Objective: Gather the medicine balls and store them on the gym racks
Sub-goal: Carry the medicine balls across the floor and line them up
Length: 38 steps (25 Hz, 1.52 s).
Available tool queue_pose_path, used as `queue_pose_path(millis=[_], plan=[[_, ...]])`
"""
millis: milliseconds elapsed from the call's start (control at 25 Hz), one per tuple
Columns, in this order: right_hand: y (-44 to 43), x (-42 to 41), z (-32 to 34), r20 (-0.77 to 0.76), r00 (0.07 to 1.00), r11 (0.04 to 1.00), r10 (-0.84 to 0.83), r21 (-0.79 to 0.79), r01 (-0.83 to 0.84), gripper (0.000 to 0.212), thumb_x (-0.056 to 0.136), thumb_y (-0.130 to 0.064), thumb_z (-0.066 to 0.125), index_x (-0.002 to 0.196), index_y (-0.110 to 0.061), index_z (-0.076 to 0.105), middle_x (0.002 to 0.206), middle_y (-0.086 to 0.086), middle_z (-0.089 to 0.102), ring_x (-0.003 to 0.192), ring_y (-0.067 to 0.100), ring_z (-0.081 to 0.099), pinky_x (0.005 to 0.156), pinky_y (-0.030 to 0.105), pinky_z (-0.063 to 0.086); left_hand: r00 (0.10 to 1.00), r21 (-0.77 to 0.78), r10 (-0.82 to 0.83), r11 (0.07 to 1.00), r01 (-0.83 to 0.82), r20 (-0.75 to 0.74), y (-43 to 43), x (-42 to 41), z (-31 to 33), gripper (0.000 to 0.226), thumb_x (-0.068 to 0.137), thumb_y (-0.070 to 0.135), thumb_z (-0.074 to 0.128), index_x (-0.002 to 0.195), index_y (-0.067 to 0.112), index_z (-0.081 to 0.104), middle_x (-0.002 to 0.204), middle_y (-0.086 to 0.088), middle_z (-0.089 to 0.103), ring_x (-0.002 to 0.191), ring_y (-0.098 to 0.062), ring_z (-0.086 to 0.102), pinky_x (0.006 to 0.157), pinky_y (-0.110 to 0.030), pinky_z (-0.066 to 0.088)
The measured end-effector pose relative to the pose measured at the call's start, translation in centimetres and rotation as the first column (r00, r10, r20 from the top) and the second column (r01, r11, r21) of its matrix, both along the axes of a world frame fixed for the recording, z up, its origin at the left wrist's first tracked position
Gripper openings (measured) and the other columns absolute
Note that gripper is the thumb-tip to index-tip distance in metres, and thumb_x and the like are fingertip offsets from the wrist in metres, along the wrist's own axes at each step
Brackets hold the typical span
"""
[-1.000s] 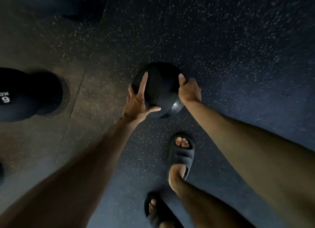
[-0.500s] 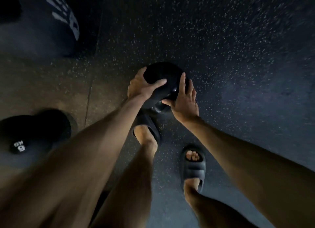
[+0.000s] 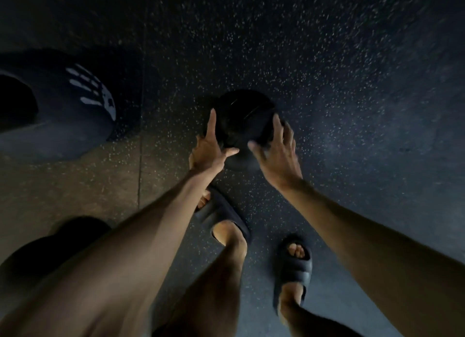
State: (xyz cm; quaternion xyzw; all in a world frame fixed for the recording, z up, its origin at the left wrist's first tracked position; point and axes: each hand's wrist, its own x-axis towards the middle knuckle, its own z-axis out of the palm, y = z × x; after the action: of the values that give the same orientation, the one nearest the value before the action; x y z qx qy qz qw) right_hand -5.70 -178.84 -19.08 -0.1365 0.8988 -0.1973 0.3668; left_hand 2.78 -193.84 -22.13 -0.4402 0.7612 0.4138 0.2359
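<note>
A black medicine ball (image 3: 241, 115) sits low over the dark speckled floor at the centre of the view. My left hand (image 3: 210, 150) presses on its left near side, index finger pointing up along the ball and thumb tucked under it. My right hand (image 3: 275, 155) cups the right near side with fingers spread, slightly blurred. The ball is held between both hands. I cannot tell whether it touches the floor.
A large dark ball with a white handprint (image 3: 83, 102) lies at the left. Another dark ball (image 3: 47, 248) shows at the lower left, partly behind my left arm. My feet in dark slides (image 3: 224, 218) (image 3: 294, 266) stand just behind the held ball. A floor seam (image 3: 141, 140) runs on the left.
My hands have shifted from the top of the ball to its near sides. The handprint ball has slid further down into view, and the lower-left ball has dropped behind my arm.
</note>
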Motion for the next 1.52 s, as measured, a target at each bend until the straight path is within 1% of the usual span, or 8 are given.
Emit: queue_pose_path(millis=[160, 400, 560, 760, 960, 1200, 1360, 1520], plan=[[-2.2, 1.0, 0.3, 0.047, 0.998, 0.999, -0.034, 0.038, 0.032, 0.112, 0.090, -0.046, 0.069, 0.158, -0.027, -0.018, 0.166, 0.018, -0.013, 0.153, 0.040, 0.000, 0.121, 0.055, 0.022, 0.997, 0.110, 0.039, 0.993, -0.046, 0.063, -4.4, -3.7, 0.3, 0.110, 0.079, 0.042, 0.082, 0.159, 0.039, 0.007, 0.157, -0.013, 0.037, 0.141, -0.037, 0.041, 0.112, -0.050, 0.039], [-7.7, -7.4, -0.3, 0.066, 0.994, 0.970, -0.083, 0.236, 0.065, 0.102, 0.094, -0.050, 0.061, 0.158, -0.030, -0.016, 0.166, 0.019, 0.004, 0.149, 0.045, 0.012, 0.118, 0.057, 0.024, 0.997, 0.052, 0.059, 0.997, -0.057, -0.049, -4.9, -5.2, 1.3, 0.089, 0.091, 0.053, 0.065, 0.159, 0.024, 0.015, 0.153, -0.018, 0.040, 0.138, -0.040, 0.042, 0.109, -0.048, 0.039], [-11.5, -13.4, -1.2, 0.028, 0.991, 0.954, -0.133, 0.276, 0.120, 0.089, 0.096, -0.064, 0.045, 0.161, -0.020, 0.005, 0.160, 0.021, 0.024, 0.146, 0.046, 0.021, 0.116, 0.059, 0.019, 0.992, 0.067, -0.123, 0.990, 0.125, -0.031, -4.9, -6.2, 0.9, 0.132, 0.076, 0.040, 0.085, 0.158, 0.020, -0.016, 0.151, -0.025, 0.032, 0.136, -0.040, 0.038, 0.111, -0.050, 0.038], [-13.5, -19.2, -2.1, -0.006, 0.972, 0.969, -0.236, 0.077, 0.236, 0.069, 0.099, -0.061, 0.041, 0.146, -0.011, 0.039, 0.145, 0.022, 0.044, 0.136, 0.039, 0.036, 0.109, 0.050, 0.033, 0.998, -0.012, 0.030, 0.999, -0.030, 0.053, -7.0, -12.6, -0.6, 0.135, 0.069, 0.049, 0.086, 0.156, 0.037, -0.016, 0.151, -0.023, 0.036, 0.131, -0.043, 0.047, 0.106, -0.056, 0.044], [-8.6, -18.5, -1.7, -0.045, 0.983, 0.972, 0.178, -0.147, -0.182, 0.099, 0.091, -0.063, 0.058, 0.161, -0.023, 0.000, 0.165, 0.017, 0.006, 0.151, 0.035, 0.014, 0.117, 0.047, 0.027, 0.987, 0.021, 0.107, 0.994, -0.110, 0.119, -13.6, -21.0, 0.2, 0.115, 0.069, 0.051, 0.086, 0.159, 0.031, 0.018, 0.160, -0.010, 0.035, 0.144, -0.035, 0.037, 0.113, -0.046, 0.037], [-14.7, -26.5, -2.3, 0.026, 0.998, 0.999, 0.051, -0.011, -0.051, 0.101, 0.091, -0.062, 0.058, 0.161, -0.026, -0.004, 0.165, 0.016, 0.010, 0.148, 0.038, 0.019, 0.113, 0.054, 0.033, 0.954, -0.164, 0.291, 0.940, -0.299, -0.070, -14.0, -26.8, 2.4, 0.079, 0.090, 0.064, 0.057, 0.149, 0.018, 0.033, 0.143, -0.018, 0.050, 0.127, -0.040, 0.052, 0.101, -0.049, 0.047], [-19.0, -31.1, -2.2, 0.077, 0.994, 0.993, -0.081, 0.091, 0.074, 0.090, 0.093, -0.062, 0.054, 0.160, -0.020, 0.011, 0.158, 0.019, 0.026, 0.143, 0.041, 0.027, 0.110, 0.055, 0.035, 0.988, -0.143, -0.153, 0.977, 0.157, 0.035, -13.2, -26.9, 3.4, 0.124, 0.078, 0.060, 0.075, 0.159, 0.025, -0.012, 0.164, -0.027, 0.002, 0.148, -0.045, 0.019, 0.116, -0.061, 0.029], [-21.8, -34.9, -2.2, 0.039, 0.967, 0.966, -0.251, 0.073, 0.247, 0.072, 0.095, -0.060, 0.052, 0.148, -0.014, 0.035, 0.146, 0.021, 0.041, 0.135, 0.041, 0.039, 0.104, 0.052, 0.040, 0.954, -0.147, -0.247, 0.951, 0.272, 0.171, -15.3, -31.1, 3.5, 0.129, 0.079, 0.041, 0.082, 0.156, 0.034, -0.022, 0.165, -0.026, -0.005, 0.143, -0.049, 0.031, 0.111, -0.062, 0.036]])
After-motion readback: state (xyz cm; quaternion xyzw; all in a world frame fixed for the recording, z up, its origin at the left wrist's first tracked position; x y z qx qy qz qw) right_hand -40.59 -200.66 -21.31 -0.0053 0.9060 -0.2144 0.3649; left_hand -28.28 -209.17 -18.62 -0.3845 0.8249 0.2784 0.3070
